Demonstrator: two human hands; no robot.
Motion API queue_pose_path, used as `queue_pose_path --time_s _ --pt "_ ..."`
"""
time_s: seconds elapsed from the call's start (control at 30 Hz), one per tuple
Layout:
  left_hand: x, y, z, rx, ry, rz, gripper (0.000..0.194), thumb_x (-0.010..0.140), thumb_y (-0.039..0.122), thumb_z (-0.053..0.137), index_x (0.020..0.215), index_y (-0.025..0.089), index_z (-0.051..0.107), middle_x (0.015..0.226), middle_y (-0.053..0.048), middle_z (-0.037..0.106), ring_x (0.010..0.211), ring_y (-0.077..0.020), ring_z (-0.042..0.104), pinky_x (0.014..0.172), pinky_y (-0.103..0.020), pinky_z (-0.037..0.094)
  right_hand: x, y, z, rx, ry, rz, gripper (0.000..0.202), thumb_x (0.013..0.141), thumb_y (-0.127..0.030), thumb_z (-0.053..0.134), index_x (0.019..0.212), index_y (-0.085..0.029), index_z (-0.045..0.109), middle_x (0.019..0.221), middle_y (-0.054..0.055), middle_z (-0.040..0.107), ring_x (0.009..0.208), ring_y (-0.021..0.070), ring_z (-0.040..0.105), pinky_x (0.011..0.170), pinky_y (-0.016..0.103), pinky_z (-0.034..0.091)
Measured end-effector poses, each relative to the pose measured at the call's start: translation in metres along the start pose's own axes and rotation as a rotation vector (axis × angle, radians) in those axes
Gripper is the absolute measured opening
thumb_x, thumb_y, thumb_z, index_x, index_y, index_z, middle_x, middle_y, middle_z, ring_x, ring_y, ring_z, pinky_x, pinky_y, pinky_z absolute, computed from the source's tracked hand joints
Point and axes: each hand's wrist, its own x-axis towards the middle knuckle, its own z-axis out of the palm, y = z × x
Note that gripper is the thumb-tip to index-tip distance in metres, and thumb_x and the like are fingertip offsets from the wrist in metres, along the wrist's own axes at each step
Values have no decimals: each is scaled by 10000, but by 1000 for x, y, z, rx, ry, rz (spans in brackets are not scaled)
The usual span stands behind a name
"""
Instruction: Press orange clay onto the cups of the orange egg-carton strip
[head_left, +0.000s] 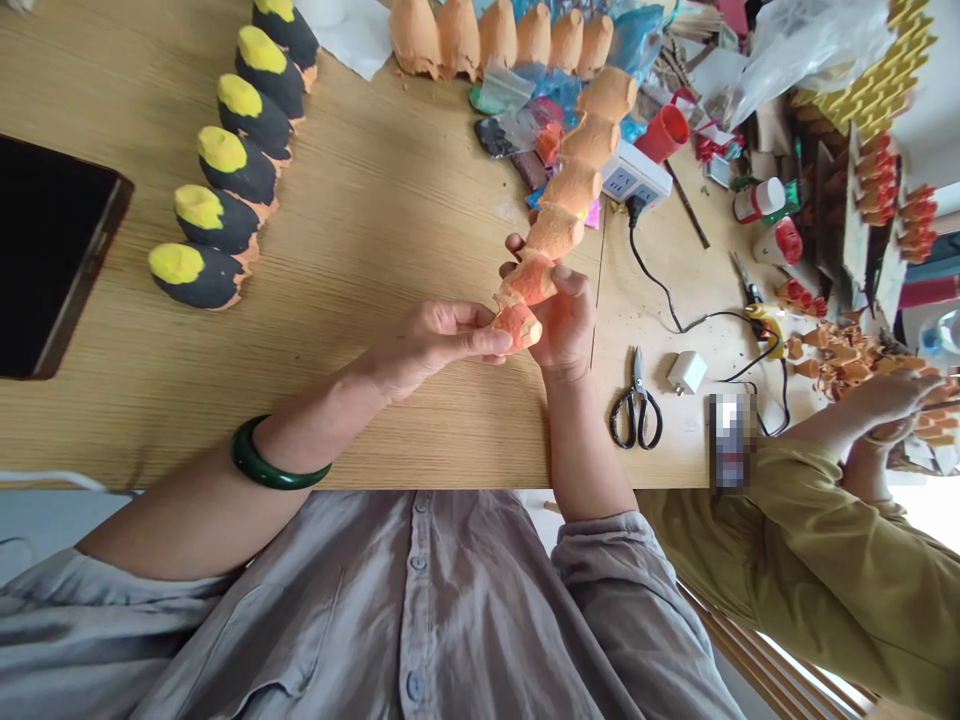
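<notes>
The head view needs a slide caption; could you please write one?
Left hand and right hand hold an orange strip at a table, a yellow-and-black row lying to the left.

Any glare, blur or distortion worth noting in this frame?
Head view, centre: left hand, right hand and orange strip look reasonably sharp; head view, right edge: the co-worker's sleeve looks stretched, with washed-out white beside it; head view, right of the scissors: a pixelated patch hides detail.
</notes>
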Motion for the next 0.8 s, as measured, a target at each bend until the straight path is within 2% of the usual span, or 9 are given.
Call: queue_pose_path --time_s 0.07,0.17,0.23,0.33,0.43,0.5,0.57,0.67,0.8 --pt "0 0 0 -4 17 25 517 807 704 1114 859 231 913 927 -37 871 891 -207 767 945 -404 681 0 -1 2 -63 17 38 708 732 -767 656 1337 -401 694 1458 99 757 1252 342 683 995 502 631" --pt "0 0 -1 25 58 38 527 774 708 1134 819 237 902 918 -32 876 902 -215 769 974 -418 685 1 -2 3 -138 40 82 856 673 -828 637 1423 -424 714 1385 116 809 1318 387 676 1013 547 626" --pt "0 -1 -2 34 37 13 557 769 730 1127 821 226 897 925 -36 877 915 -220 779 958 -406 694 3 -1 1 -92 12 83 827 664 -819 650 1374 -401 728 1388 113 815 1303 377 672 1025 559 622" --pt "3 -4 -6 9 15 -48 637 854 810 1031 909 195 875 961 -70 879 976 -269 834 898 -405 728 9 6 -5 42 -65 70 711 658 -786 677 1210 -339 714 1370 81 807 1241 323 648 1057 573 594" --pt "7 -6 -10 20 205 -55 683 956 868 888 943 189 819 934 -101 860 963 -308 875 853 -425 755 16 14 -9 84 -124 106 671 637 -809 635 1085 -311 673 1221 56 811 1303 318 619 1090 603 532" --pt "9 -5 -12 75 337 4 622 979 815 885 955 198 810 978 -105 866 955 -291 877 866 -414 758 20 20 -10 66 -156 137 637 648 -837 588 1009 -317 663 1114 56 824 1423 338 593 1106 605 495" --pt "9 -3 -14 128 383 77 529 966 727 935 999 211 827 1063 -103 878 991 -276 872 887 -397 754 24 26 -10 71 -199 162 625 643 -864 598 950 -324 659 1014 49 819 1475 333 579 1094 585 482" --pt "8 -2 -14 178 390 135 464 957 647 971 1136 235 856 1222 -109 879 1128 -294 868 938 -395 744 25 33 -8 132 -213 199 631 613 -806 793 989 -311 681 952 14 773 1328 297 632 1051 544 510" --pt "7 -7 -14 264 410 204 581 948 689 966 1305 249 837 1431 -129 839 1354 -333 818 1064 -406 724 15 27 -4 152 -133 183 594 674 -703 962 1044 -316 706 983 -4 757 1124 251 645 1030 475 562"
